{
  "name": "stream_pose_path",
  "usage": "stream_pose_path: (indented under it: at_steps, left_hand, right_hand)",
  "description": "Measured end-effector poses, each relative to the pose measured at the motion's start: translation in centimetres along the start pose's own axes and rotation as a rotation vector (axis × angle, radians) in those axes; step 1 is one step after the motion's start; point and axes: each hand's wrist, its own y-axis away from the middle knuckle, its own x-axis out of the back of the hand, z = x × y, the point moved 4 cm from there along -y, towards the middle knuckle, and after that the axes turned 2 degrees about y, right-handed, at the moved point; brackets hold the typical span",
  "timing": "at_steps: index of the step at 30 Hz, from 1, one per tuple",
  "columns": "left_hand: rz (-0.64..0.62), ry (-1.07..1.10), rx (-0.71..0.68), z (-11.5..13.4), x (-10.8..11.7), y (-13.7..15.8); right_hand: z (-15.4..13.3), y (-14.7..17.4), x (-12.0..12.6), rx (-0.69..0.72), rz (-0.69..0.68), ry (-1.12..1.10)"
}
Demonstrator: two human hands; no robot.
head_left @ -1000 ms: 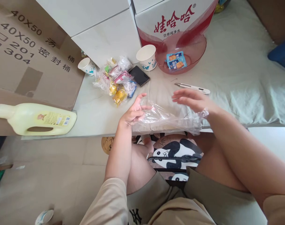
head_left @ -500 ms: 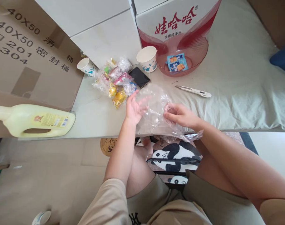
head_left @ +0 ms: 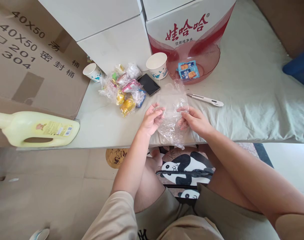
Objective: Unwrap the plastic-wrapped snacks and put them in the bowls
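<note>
A clear plastic bag (head_left: 172, 100) is stretched between my two hands above the front edge of the cloth-covered surface. My left hand (head_left: 152, 119) pinches its left side, and my right hand (head_left: 193, 120) grips its right side. The bag's crumpled lower end hangs down near the edge. Left of the bag lies a pile of small wrapped snacks (head_left: 128, 106), next to a dark phone (head_left: 149, 84). To the right rests a white utility knife (head_left: 206, 99). Behind it, a pink see-through bowl (head_left: 209, 63) holds blue snack packets (head_left: 188, 70).
Two paper cups, one wide (head_left: 156, 66) and one small (head_left: 92, 72), stand before white boxes (head_left: 114, 43). A yellow jug (head_left: 42, 129) lies at the left by a large cardboard box (head_left: 29, 83). A blue object (head_left: 299, 69) is at the far right.
My left hand was spread with fingers apart beside the bag and now has closed on it. The bag has narrowed and hangs more upright between my hands.
</note>
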Motion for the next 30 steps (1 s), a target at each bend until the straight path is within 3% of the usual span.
stream_pose_path:
  at_steps: [5, 7, 10, 14, 18, 23, 27, 30]
  left_hand:
    - [-0.13, 0.012, 0.271, -1.0, -0.5, 0.4]
    - [-0.151, -0.068, 0.291, -1.2, -0.4, 0.4]
    - [-0.099, -0.111, 0.174, -0.7, 0.1, 0.2]
    - [-0.127, -0.167, 0.098, 0.4, 0.3, 0.6]
    - [-0.034, -0.237, -0.083, 1.3, 0.3, 1.7]
    - [0.03, -0.329, -0.277, 1.3, 0.1, 3.1]
    - [-0.066, -0.495, -0.355, 1.3, 0.3, 3.6]
    - [-0.162, -0.76, -0.329, 0.9, 0.5, 3.4]
  right_hand:
    - [0.3, -0.1, -0.1, -0.016, -0.056, -0.088]
    - [0.3, -0.3, -0.2, 0.008, -0.056, -0.072]
    - [0.2, -0.4, 0.1, 0.054, 0.004, -0.034]
    - [-0.2, -0.3, 0.8, 0.158, 0.118, -0.015]
    - [-0.5, 0.6, 1.5, 0.358, 0.125, 0.108]
    - [-0.2, 1.8, 1.6, 0.413, 0.105, 0.329]
    - [-0.5, 2.1, 0.9, 0.436, -0.012, 0.407]
    - [-0.4, 1.8, 0.8, 0.441, 0.045, 0.61]
